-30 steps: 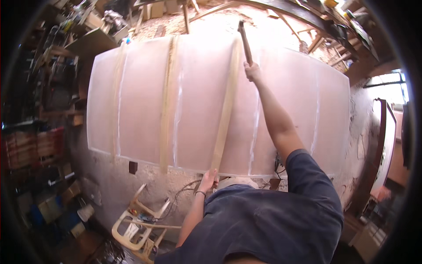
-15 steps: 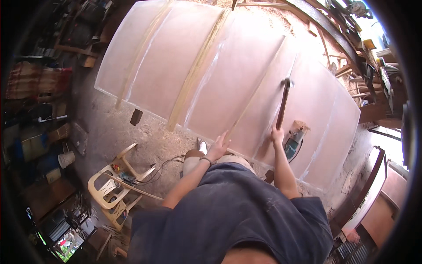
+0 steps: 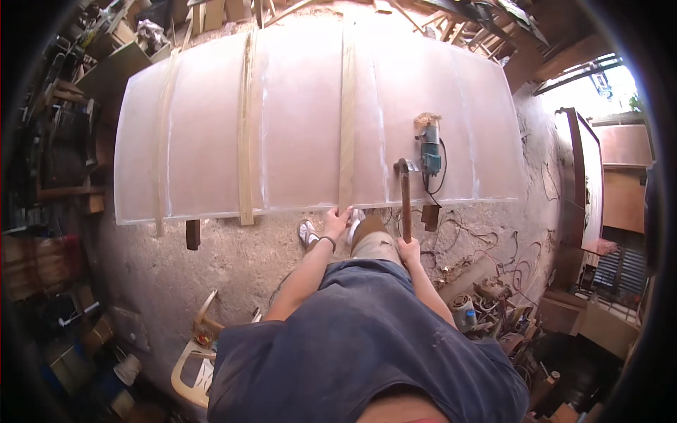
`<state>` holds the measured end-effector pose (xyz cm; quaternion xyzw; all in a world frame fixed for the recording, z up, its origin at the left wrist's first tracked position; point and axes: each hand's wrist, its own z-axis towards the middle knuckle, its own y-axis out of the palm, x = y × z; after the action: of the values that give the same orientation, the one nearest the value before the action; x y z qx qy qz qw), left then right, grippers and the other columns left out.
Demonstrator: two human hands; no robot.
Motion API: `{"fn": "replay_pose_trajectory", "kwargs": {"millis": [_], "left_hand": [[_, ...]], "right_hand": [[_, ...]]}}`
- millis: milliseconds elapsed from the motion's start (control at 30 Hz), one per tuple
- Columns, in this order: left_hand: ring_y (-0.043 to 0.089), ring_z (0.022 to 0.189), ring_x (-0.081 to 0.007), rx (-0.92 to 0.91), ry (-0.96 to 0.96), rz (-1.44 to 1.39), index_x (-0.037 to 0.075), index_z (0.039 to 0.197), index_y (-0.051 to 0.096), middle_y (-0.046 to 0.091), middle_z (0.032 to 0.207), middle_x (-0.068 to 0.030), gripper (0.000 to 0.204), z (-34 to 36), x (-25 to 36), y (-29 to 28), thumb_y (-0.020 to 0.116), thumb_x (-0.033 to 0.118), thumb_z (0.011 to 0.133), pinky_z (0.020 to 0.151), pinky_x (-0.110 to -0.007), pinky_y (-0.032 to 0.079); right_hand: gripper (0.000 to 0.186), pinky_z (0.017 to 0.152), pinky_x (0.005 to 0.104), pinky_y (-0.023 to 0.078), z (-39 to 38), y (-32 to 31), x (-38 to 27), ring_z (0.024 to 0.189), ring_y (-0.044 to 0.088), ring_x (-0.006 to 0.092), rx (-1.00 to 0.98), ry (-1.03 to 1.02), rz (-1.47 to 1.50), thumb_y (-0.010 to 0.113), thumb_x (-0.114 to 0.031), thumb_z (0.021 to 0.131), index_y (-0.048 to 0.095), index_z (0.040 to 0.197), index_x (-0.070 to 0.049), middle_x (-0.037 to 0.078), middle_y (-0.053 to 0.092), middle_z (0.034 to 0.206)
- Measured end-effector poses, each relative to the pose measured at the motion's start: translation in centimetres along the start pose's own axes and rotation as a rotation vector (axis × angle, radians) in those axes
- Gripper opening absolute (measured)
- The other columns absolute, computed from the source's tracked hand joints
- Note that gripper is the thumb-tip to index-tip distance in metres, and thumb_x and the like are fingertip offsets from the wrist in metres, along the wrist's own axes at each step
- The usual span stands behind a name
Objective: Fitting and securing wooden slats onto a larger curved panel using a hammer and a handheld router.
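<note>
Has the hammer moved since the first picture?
Yes, toward the person: judged against the pink panel, the head of the hammer has come from the far edge to near the close edge, left of the green power tool.

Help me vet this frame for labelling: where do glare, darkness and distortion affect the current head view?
Head view, top: glare washes out the far edge of the pink panel; head view, rim: corners fall to black and the left side is dim; head view, overall: fisheye bowing curves the panel; head view, centre: the hammer and right hand are readable, if slightly soft.
</note>
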<state>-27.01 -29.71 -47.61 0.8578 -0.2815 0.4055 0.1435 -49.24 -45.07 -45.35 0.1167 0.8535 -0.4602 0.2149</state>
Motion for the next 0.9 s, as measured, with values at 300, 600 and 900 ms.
{"fn": "replay_pose_trajectory", "kwargs": {"millis": [300,600,900], "left_hand": [[0.061,0.06,-0.0101,-0.136,-0.131,-0.311,0.01,0.106,0.057,0.067,0.088,-0.0047,0.027,-0.1,-1.8,3.2,0.064,0.032,0.095,0.055,-0.028,0.059],[0.059,0.059,-0.0075,-0.117,-0.141,-0.344,0.013,0.107,0.057,0.067,0.09,-0.0051,0.028,-1.8,-3.0,6.7,0.066,0.035,0.093,0.055,-0.027,0.058],[0.067,0.079,-0.0163,0.062,-0.129,-0.454,0.005,0.105,0.057,0.067,0.095,-0.0086,0.024,1.1,-2.2,7.9,0.061,0.027,0.096,0.067,-0.033,0.059]], "right_hand": [[0.035,0.072,0.0435,0.05,2.3,-0.9,2.4,0.079,0.068,0.0364,-0.169,-0.08,0.029,0.065,-0.031,0.078,0.065,0.084,0.003,0.022,0.067,0.076],[0.034,0.072,0.0443,0.05,5.7,-3.5,4.5,0.081,0.068,0.0381,-0.255,-0.206,0.027,0.066,-0.032,0.077,0.065,0.084,0.002,0.024,0.067,0.077],[0.034,0.072,0.0444,0.051,7.4,-2.3,5.6,0.08,0.069,0.037,-0.269,-0.255,0.02,0.067,-0.032,0.078,0.066,0.084,0.002,0.024,0.067,0.076]]}}
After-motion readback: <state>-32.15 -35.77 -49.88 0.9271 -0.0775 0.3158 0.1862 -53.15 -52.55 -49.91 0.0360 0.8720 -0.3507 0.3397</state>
